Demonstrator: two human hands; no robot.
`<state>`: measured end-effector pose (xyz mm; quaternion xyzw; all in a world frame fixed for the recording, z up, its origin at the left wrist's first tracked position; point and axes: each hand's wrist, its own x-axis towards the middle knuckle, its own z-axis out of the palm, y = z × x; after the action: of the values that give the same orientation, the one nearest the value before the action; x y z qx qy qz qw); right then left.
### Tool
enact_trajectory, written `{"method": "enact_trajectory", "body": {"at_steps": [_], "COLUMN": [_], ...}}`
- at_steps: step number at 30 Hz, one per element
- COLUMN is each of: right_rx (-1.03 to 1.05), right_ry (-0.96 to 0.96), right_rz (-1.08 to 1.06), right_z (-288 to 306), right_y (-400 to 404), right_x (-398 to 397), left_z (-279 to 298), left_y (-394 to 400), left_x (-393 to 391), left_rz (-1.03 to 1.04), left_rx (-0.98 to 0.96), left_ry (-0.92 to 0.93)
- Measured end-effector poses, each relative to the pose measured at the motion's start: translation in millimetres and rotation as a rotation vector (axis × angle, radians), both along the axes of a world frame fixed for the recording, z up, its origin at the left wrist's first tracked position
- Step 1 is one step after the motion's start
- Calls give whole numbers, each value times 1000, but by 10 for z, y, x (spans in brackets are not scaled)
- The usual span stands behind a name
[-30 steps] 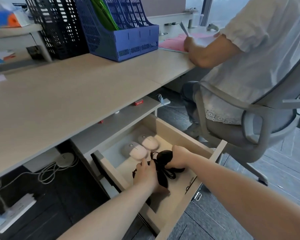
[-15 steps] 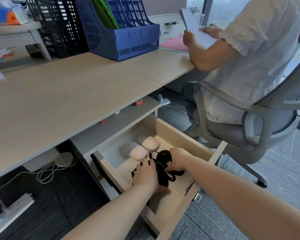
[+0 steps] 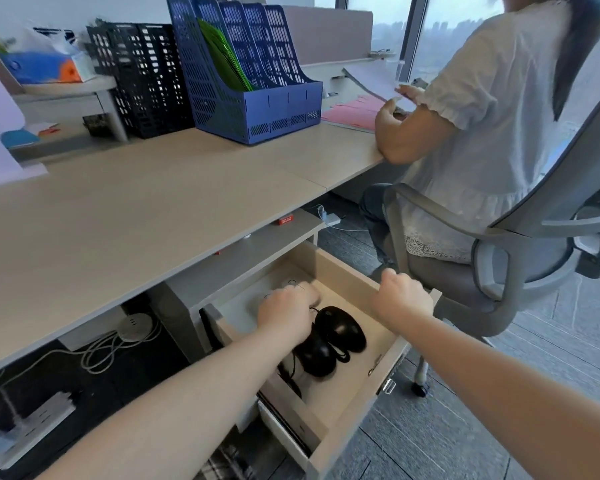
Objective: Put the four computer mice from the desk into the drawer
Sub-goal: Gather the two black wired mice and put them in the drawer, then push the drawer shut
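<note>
The open drawer (image 3: 347, 274) sticks out from under the desk (image 3: 118, 220). Two black wired mice lie side by side on its floor, one (image 3: 344, 329) further back and one (image 3: 317, 356) nearer, with their black cables looped around them. My left hand (image 3: 284, 315) reaches into the drawer's back part with its fingers curled down over the white mice. Only a sliver of one white mouse (image 3: 292, 284) shows past the knuckles. Whether it grips one is hidden. My right hand (image 3: 400, 296) hovers as a loose fist above the drawer's right wall, holding nothing.
A blue file holder (image 3: 250, 81) and a black one (image 3: 146, 81) stand at the desk's back. Another person (image 3: 482, 133) sits in a grey office chair (image 3: 534, 258) close to the drawer's right. A power strip (image 3: 32, 431) and white cables (image 3: 111, 348) lie on the floor at left.
My right hand has let go of the black mouse and lifted up to the right. My left hand has shifted from the black cables back over the white mice.
</note>
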<state>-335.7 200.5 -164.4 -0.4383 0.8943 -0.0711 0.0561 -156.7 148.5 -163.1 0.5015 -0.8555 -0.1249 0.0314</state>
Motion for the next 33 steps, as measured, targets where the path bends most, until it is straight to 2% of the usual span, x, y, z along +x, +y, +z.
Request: {"method": "enact_trajectory", "body": {"at_steps": [4,9,15,18,26,33], "right_rx": [94,27,-149,-195,-170,-222], "right_ry": [-59,-196,-318,-384,-472,-462], "right_rz": [-118,-142,-273,-307,-270,-130], "right_z": [46,56,23,48,73,51], "right_y": [205,247,138,-77,-675,-1084], "right_x": [-47,27,71,133,361,576], "left_z": [435,598,753,825,755,718], "left_y": [-80,-344,-651,-824,-1261,-1484], "left_x": [122,354,585,667,889,899], "left_rz": [-17,-5,75,113,158,136], "left_rx": [-174,-397,-406,-343,-162,-147], "left_ry": [37,83,109,123,76,117]}}
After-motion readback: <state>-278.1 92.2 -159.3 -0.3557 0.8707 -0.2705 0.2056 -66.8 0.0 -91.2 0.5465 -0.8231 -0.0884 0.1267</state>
